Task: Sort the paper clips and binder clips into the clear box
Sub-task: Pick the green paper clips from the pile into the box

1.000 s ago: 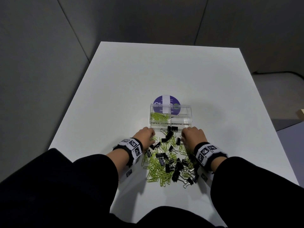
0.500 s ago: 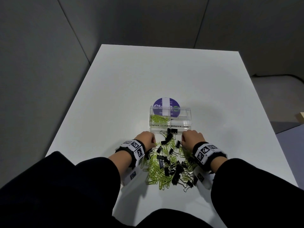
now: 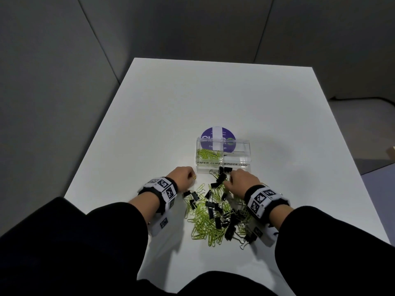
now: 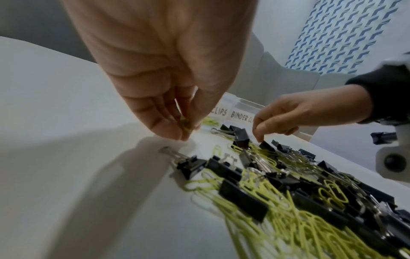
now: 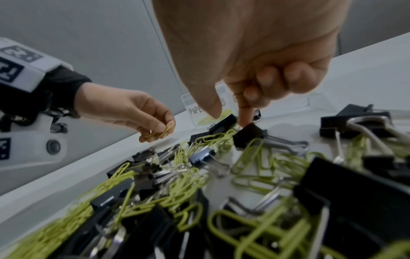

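The left hand (image 3: pixel 181 175) pinches a few light, bendy paper clips (image 5: pixel 158 134) in its fingers. The right hand (image 3: pixel 241 180) touches a hard, smooth binder clip (image 5: pixel 248 135) right under its fingers. I cannot tell if it grips. Best to pinch the black sides; the clear box (image 3: pixel 237 159) sits just past the fingertips.

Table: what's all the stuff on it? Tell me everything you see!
table: one, white, under everything
clear box: one, see-through, mid-table, two labelled compartments
boxed paper clips: several, green, left compartment
purple disc: one, purple, behind the box
loose paper clips: many, green, piled before the box
binder clips: many, black, mixed into that pile
wristbands: two, black-and-white, on the wrists
left hand: one, left of the pile, pinching green clips
right hand: one, over the pile, forefinger touching a black clip
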